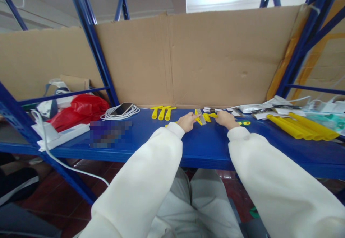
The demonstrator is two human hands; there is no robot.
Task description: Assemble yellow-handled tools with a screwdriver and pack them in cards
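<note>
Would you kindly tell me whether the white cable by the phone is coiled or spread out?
Coiled: the white cable lies in several overlapping loops on the blue shelf, with the phone resting on them.

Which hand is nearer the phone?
The left hand. It is to the right of the phone, past three yellow pieces; the right hand is farther right.

1 head camera looks forward and down.
</note>
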